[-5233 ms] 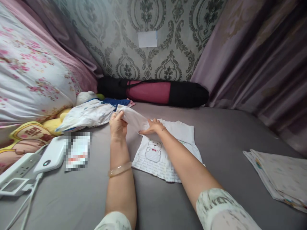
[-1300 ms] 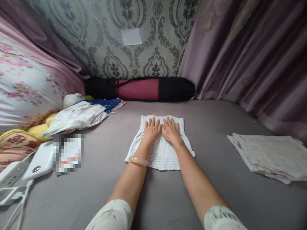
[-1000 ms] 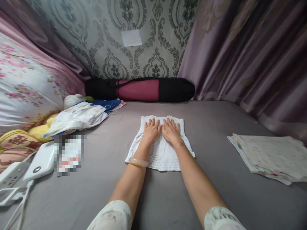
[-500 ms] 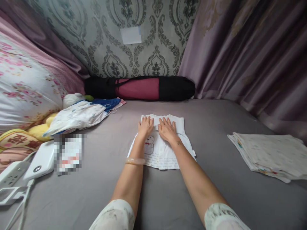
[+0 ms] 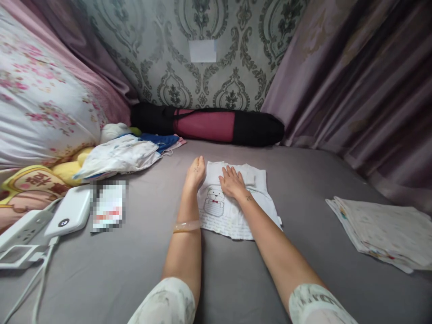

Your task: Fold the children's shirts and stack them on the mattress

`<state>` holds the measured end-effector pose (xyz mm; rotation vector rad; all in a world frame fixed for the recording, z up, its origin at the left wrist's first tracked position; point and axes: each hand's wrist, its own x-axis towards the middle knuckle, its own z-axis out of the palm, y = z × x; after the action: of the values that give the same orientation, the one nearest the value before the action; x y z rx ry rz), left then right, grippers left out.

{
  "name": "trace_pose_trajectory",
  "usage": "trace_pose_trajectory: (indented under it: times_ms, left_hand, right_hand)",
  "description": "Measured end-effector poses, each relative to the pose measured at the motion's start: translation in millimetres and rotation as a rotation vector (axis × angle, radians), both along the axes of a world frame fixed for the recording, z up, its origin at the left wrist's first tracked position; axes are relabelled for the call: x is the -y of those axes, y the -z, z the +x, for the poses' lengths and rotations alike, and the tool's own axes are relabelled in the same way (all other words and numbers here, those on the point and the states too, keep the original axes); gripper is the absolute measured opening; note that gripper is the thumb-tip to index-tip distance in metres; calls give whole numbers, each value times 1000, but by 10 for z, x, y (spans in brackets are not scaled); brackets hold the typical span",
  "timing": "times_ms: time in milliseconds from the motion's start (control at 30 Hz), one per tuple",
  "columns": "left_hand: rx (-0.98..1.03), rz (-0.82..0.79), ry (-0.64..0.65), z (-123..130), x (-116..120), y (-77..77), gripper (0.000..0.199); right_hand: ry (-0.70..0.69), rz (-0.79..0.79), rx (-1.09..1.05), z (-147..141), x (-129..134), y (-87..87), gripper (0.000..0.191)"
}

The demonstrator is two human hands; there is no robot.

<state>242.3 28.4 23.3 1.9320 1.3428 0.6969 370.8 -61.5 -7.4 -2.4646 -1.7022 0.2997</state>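
Note:
A small white shirt (image 5: 236, 217) lies on the grey sheet, printed with a bear and lines of text, its sleeves folded inward across the upper part. My right hand (image 5: 232, 181) rests flat on that upper part, fingers spread. Beside the shirt's left edge stands my left hand (image 5: 196, 172), turned on its side with the fingers stretched out; whether it touches the cloth I cannot tell. A pale bangle (image 5: 186, 226) circles my left forearm.
Folded cloths (image 5: 388, 229) are stacked at right. On the left lie crumpled clothes (image 5: 123, 153), a power bank (image 5: 69, 211), a power strip (image 5: 25, 229) with cables and a blurred packet (image 5: 110, 207). A long black-and-red bag (image 5: 204, 125) lies along the wall.
My left hand has slid left off the shirt's top to its left edge and turned on its side, uncovering the bear print. My right hand stays flat on the shirt. The view has shifted slightly.

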Motion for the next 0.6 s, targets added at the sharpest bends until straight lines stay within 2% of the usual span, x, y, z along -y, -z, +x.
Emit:
trace_pose_trajectory:
  times_ms: [100, 200, 333, 433, 600]
  left_hand:
    - [7, -8, 8, 17, -9, 25, 56]
    - [-4, -14, 7, 33, -29, 58, 55]
    - [-10, -41, -1, 35, -71, 101, 55]
    - [3, -68, -7, 35, -90, 121, 54]
    - [-2, -86, -3, 56, -65, 108, 53]
  right_hand:
    - [-6, 35, 56, -104, -126, -70, 60]
    - [-101, 100, 103, -272, -313, -75, 58]
    - [-178, 44, 100, -449, -497, -13, 60]
    - [-189, -19, 76, -495, -544, 25, 62]
    - [-197, -30, 29, -467, -550, 2, 69]
